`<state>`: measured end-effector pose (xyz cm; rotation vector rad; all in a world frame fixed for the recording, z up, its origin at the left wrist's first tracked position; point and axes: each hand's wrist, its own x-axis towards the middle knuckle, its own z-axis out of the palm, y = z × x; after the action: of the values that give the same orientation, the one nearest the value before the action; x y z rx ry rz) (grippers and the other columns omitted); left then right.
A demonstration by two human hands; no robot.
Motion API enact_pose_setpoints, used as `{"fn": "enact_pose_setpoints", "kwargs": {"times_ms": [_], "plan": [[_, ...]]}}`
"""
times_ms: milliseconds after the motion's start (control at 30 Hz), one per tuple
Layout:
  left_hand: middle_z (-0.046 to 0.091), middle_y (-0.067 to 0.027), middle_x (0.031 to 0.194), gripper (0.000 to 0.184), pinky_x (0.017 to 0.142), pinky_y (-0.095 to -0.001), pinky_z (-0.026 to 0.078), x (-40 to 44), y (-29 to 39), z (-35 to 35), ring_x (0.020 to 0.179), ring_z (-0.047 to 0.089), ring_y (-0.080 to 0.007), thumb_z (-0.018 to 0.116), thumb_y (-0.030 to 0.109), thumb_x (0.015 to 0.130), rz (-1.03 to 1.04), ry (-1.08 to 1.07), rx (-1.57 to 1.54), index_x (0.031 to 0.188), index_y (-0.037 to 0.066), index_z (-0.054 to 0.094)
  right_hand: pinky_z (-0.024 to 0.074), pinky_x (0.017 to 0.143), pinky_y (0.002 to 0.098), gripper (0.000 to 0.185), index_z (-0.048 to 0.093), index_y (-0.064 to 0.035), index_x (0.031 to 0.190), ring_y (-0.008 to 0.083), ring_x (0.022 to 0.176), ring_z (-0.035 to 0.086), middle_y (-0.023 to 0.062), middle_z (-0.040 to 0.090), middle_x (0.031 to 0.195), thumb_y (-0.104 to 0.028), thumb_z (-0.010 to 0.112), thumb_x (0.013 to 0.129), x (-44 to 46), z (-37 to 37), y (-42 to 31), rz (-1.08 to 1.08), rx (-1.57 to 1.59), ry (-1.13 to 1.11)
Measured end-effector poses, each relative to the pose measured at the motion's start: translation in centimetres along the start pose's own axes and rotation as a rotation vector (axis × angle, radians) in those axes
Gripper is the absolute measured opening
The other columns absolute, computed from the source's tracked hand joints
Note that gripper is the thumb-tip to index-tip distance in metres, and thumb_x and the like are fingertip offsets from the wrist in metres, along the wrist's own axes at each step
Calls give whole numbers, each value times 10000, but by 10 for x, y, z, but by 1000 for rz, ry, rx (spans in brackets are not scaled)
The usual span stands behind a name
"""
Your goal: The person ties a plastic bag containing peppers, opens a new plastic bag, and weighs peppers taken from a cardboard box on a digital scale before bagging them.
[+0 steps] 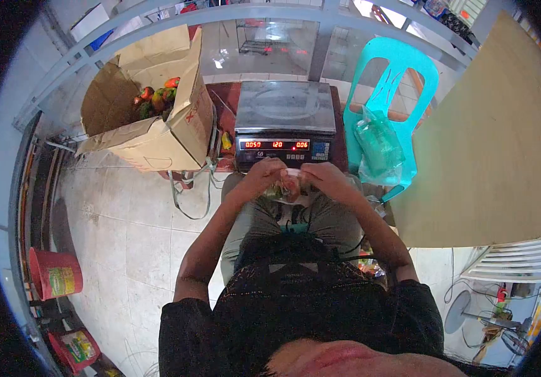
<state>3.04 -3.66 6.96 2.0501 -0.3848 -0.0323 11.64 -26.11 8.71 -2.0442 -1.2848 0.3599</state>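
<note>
Both of my hands are at a clear plastic bag (290, 190) with red and green produce inside, held above my lap. My left hand (265, 178) pinches the bag's top from the left side. On the right side, my right hand (325, 178) grips the same top edge, fingers bent inward. The two hands are close together, just in front of a digital weighing scale (286, 108) whose red digits are lit. Nothing shows on the scale's metal plate. A yellow pepper (226, 140) lies left of the scale.
An open cardboard box (157, 141) with several red and green peppers (152, 100) stands at the left. A turquoise plastic chair (402, 75) carries a pack of green plastic bags (378, 146) at the right. Red buckets (56, 274) line the left wall; a large tan board (484, 144) rises at right.
</note>
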Motion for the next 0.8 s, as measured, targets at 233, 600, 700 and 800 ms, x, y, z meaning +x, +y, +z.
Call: {"fn": "enact_pose_setpoints", "kwargs": {"times_ms": [233, 600, 700, 800], "plan": [[581, -130, 860, 199, 750, -365, 448, -1, 59, -14, 847, 578, -302, 570, 186, 855, 183, 150, 132, 896, -6, 605, 423, 637, 395, 228, 542, 0, 851, 352, 692, 542, 154, 553, 723, -223, 539, 898, -30, -49, 4, -67, 12, 49], [599, 39, 799, 118, 656, -222, 416, 36, 111, -8, 742, 524, -50, 593, 188, 907, -6, 291, -540, 903, 76, 631, 422, 941, 369, 341, 496, -41, 1219, 242, 1090, 538, 105, 546, 1219, -212, 516, 925, 1, -8, 34, -321, 633, 328], [610, 46, 796, 136, 611, -217, 402, 57, 81, 6, 668, 510, -45, 601, 181, 905, 68, 563, -627, 870, 52, 629, 405, 937, 346, 338, 460, -46, 1244, 177, 1089, 491, 62, 515, 1188, -201, 503, 947, 32, 76, 72, -339, 1241, 388], [589, 40, 737, 135, 608, -209, 392, 62, 46, 12, 655, 494, -40, 609, 157, 900, -17, 804, -362, 822, 47, 624, 428, 843, 323, 262, 520, -32, 1144, 174, 970, 513, 58, 546, 1017, -225, 486, 969, 31, 111, 28, -35, 670, 732]]}}
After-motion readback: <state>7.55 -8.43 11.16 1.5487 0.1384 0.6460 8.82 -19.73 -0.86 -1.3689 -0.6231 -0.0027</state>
